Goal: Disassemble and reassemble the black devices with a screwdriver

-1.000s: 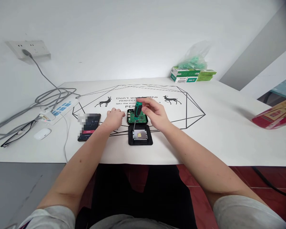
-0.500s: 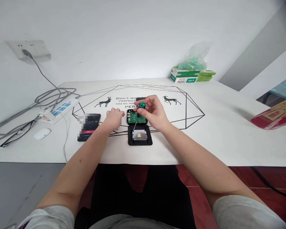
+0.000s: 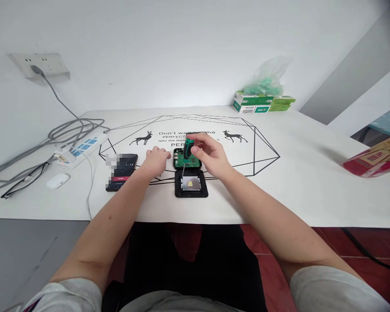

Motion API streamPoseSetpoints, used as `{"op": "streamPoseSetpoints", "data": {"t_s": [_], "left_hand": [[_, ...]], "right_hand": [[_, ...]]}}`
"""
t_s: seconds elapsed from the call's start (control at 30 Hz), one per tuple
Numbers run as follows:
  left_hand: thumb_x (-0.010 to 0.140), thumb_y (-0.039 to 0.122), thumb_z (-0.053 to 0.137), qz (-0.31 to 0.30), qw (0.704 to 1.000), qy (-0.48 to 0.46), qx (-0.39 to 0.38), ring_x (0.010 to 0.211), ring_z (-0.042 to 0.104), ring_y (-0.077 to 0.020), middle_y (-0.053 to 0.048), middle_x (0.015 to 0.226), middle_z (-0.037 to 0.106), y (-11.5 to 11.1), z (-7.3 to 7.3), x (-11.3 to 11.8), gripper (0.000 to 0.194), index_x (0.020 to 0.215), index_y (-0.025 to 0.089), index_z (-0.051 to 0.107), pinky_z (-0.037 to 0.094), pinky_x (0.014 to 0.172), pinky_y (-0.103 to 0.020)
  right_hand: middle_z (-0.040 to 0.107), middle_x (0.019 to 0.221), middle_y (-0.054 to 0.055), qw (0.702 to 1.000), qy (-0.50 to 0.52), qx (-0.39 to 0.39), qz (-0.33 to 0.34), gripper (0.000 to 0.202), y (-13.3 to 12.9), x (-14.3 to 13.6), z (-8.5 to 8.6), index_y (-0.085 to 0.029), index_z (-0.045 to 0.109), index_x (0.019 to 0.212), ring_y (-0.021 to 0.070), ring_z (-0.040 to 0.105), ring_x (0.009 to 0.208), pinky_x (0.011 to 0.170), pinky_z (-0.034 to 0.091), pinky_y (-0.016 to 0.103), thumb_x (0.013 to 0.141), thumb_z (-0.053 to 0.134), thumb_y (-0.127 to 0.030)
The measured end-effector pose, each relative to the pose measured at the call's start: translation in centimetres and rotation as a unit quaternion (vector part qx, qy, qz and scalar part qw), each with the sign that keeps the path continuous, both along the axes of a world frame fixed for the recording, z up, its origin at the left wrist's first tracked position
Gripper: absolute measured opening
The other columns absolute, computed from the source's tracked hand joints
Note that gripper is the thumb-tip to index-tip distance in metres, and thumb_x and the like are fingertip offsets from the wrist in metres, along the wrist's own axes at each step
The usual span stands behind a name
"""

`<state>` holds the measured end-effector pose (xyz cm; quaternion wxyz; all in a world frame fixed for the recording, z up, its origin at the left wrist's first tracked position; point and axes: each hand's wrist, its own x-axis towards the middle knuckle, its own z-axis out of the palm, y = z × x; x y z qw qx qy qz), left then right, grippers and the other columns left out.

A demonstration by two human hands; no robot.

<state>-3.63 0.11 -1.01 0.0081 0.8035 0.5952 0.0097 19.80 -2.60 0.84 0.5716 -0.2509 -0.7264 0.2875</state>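
A screwdriver (image 3: 188,149) with a green and black handle is held in my right hand (image 3: 212,154), between thumb and fingers. It stands nearly upright, and its thin shaft slants down to the front edge of a green circuit board (image 3: 194,163) in a black case. Nearer to me lies a square black cover (image 3: 178,193) with a silver plate (image 3: 197,183) and a small yellowish pad on it. My left hand (image 3: 156,161) rests on the table just left of the board, fingers loosely bent and apart, with nothing seen in them. Its fingertips are partly hidden.
On the left lie a phone (image 3: 126,167), a white earphone case (image 3: 57,180), glasses (image 3: 22,182), a power strip (image 3: 90,149) and coiled grey cable (image 3: 60,130). Green-and-white boxes (image 3: 251,102) stand by the wall; a red and tan package (image 3: 373,158) is at the right edge.
The screwdriver's handle has swung left and stands more upright, and my right fingers have shifted around it. My left hand has hardly moved.
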Motion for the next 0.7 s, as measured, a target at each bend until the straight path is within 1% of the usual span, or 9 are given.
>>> {"op": "streamPoseSetpoints", "data": {"t_s": [0.13, 0.27, 0.33, 0.43, 0.5, 0.53, 0.6, 0.7], "left_hand": [[0.099, 0.01, 0.047, -0.017, 1.0, -0.004, -0.006, 0.128, 0.053, -0.0377, -0.015, 0.135, 0.072, -0.21, 0.16, 0.02, 0.046, 0.13, 0.026, 0.077, 0.043, 0.102, -0.051], [0.1, 0.009, 0.046, -0.027, 1.0, -0.005, -0.007, 0.127, 0.054, -0.037, -0.016, 0.135, 0.072, -0.39, 0.17, 0.1, 0.046, 0.132, 0.025, 0.075, 0.043, 0.102, -0.051], [0.1, 0.008, 0.046, -0.026, 1.0, -0.002, -0.006, 0.128, 0.054, -0.0364, -0.015, 0.135, 0.071, -0.42, 0.17, 0.17, 0.046, 0.132, 0.024, 0.074, 0.043, 0.102, -0.05], [0.1, 0.008, 0.046, -0.025, 1.0, 0.005, -0.008, 0.129, 0.055, -0.0364, -0.015, 0.134, 0.072, -0.43, 0.25, 0.24, 0.046, 0.132, 0.024, 0.075, 0.043, 0.103, -0.049], [0.1, 0.009, 0.048, -0.025, 1.0, 0.006, -0.012, 0.129, 0.056, -0.0366, -0.015, 0.132, 0.072, -0.42, 0.32, 0.24, 0.044, 0.129, 0.024, 0.076, 0.043, 0.103, -0.05], [0.1, 0.009, 0.049, -0.024, 1.0, 0.005, -0.015, 0.128, 0.056, -0.0366, -0.015, 0.131, 0.072, -0.41, 0.35, 0.22, 0.043, 0.128, 0.025, 0.077, 0.043, 0.103, -0.05], [0.1, 0.01, 0.049, -0.02, 1.0, 0.002, -0.019, 0.127, 0.058, -0.0363, -0.015, 0.13, 0.073, -0.36, 0.39, 0.17, 0.041, 0.125, 0.025, 0.078, 0.043, 0.103, -0.05], [0.101, 0.011, 0.048, -0.018, 1.0, -0.004, -0.017, 0.125, 0.06, -0.0351, -0.014, 0.127, 0.075, -0.23, 0.36, 0.1, 0.039, 0.121, 0.025, 0.079, 0.042, 0.103, -0.05]], "right_hand": [[0.068, 0.1, 0.004, 1.0, 0.011, -0.001, 0.002, 0.042, 0.04, 0.06, 0.09, -0.033, 0.079, 0.122, 0.0222, 0.065, 0.095, 0.087, 0.06, 0.044, 0.099, 0.069, -0.067], [0.066, 0.097, 0.003, 0.999, 0.021, -0.027, 0.001, 0.044, 0.19, -0.02, -0.11, -0.031, 0.076, 0.12, 0.0205, 0.065, 0.091, 0.085, 0.06, 0.042, 0.096, 0.073, -0.068], [0.067, 0.105, 0.004, 0.999, 0.03, -0.031, 0.003, 0.045, 0.2, -0.1, -0.15, -0.03, 0.073, 0.116, 0.0207, 0.066, 0.097, 0.084, 0.061, 0.04, 0.093, 0.076, -0.068], [0.069, 0.131, 0.007, 0.996, 0.055, -0.06, 0.042, 0.047, 0.1, -0.27, -0.15, -0.03, 0.063, 0.112, 0.0206, 0.071, 0.108, 0.088, 0.064, 0.039, 0.088, 0.083, -0.066], [0.07, 0.14, 0.007, 0.991, 0.069, -0.088, 0.074, 0.049, 0.04, -0.42, -0.23, -0.031, 0.056, 0.11, 0.0184, 0.075, 0.102, 0.09, 0.065, 0.04, 0.088, 0.085, -0.063], [0.071, 0.139, 0.007, 0.99, 0.072, -0.094, 0.08, 0.049, 0.03, -0.5, -0.3, -0.031, 0.054, 0.11, 0.0171, 0.075, 0.096, 0.09, 0.065, 0.041, 0.089, 0.085, -0.062], [0.076, 0.131, 0.005, 0.991, 0.073, -0.085, 0.067, 0.05, 0.06, -0.62, -0.48, -0.031, 0.052, 0.108, 0.0159, 0.074, 0.089, 0.087, 0.065, 0.041, 0.089, 0.085, -0.062], [0.08, 0.118, 0.004, 0.996, 0.068, -0.054, 0.026, 0.052, 0.1, -0.67, -0.7, -0.03, 0.054, 0.106, 0.0182, 0.073, 0.092, 0.082, 0.062, 0.039, 0.085, 0.089, -0.062]]}}
